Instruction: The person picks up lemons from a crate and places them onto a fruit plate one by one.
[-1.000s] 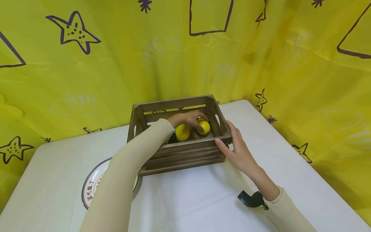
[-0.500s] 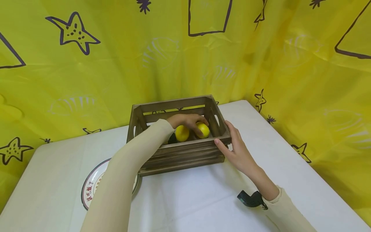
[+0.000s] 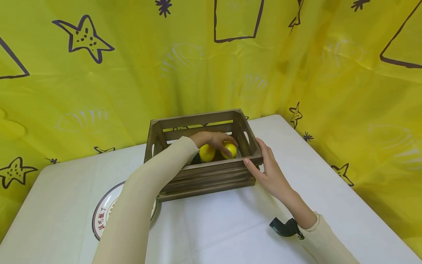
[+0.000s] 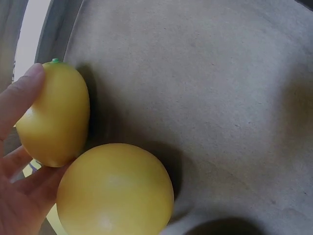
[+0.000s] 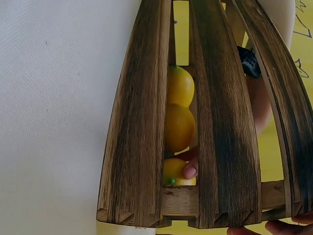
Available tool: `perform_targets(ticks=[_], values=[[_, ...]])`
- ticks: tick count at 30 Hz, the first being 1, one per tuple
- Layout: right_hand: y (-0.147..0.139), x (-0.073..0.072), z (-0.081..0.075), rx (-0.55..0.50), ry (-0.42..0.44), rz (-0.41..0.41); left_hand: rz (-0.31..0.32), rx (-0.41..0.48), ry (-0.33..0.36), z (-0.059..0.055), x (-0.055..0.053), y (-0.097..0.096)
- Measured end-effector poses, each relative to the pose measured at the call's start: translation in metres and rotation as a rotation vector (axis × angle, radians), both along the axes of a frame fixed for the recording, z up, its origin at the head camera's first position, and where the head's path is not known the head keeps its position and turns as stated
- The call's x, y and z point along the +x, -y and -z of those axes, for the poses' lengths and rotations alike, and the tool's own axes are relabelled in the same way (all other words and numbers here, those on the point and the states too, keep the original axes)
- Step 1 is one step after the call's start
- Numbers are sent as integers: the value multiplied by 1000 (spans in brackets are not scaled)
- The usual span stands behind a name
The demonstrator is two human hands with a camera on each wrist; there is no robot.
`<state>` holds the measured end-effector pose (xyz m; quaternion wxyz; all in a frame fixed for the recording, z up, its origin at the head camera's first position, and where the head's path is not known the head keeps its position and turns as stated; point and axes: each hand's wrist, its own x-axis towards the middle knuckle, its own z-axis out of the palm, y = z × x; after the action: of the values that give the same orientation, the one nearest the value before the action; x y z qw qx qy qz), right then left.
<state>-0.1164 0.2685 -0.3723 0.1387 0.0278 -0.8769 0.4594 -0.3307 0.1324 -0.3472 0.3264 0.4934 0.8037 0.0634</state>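
A brown slatted wooden crate point(image 3: 211, 179) stands on the table. My left hand point(image 3: 215, 140) reaches inside it and grips a yellow lemon point(image 3: 229, 149) near the right end. The left wrist view shows thumb and fingers on either side of this lemon point(image 4: 56, 115), its green stem tip pointing up. Beside it lies a second lemon point(image 4: 117, 191). Through the slats in the right wrist view, a third lemon point(image 5: 181, 85) appears further along. My right hand point(image 3: 268, 170) holds the crate's near right corner, thumb on the front rim and fingers along the end.
A white plate point(image 3: 107, 200) with red characters sits left of the crate, partly covered by my left sleeve point(image 3: 141, 190). A black wrist mount point(image 3: 285, 226) sticks out from my right wrist. The yellow patterned curtain point(image 3: 204, 66) hangs right behind the table point(image 3: 211, 227).
My left hand has lowered slightly toward the crate's front with the lemon in its grip. My right hand has stayed at the corner, and the crate has not moved.
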Motion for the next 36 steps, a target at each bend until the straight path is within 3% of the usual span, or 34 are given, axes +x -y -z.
perform_targets(ticks=[5, 13, 17, 31, 36], values=[[1, 0, 0, 11, -1, 5, 27, 28, -25, 0, -3, 0], [2, -2, 0, 6, 6, 0, -32, 108, 19, -10, -7, 4], [1, -1, 0, 10, 9, 1, -11, 158, 19, -15, -7, 3], [-2, 0, 1, 18, -13, 8, 55, 195, -26, -27, -8, 1], [-1, -1, 3, 15, -20, 1, 23, 197, -14, -35, -9, 5]])
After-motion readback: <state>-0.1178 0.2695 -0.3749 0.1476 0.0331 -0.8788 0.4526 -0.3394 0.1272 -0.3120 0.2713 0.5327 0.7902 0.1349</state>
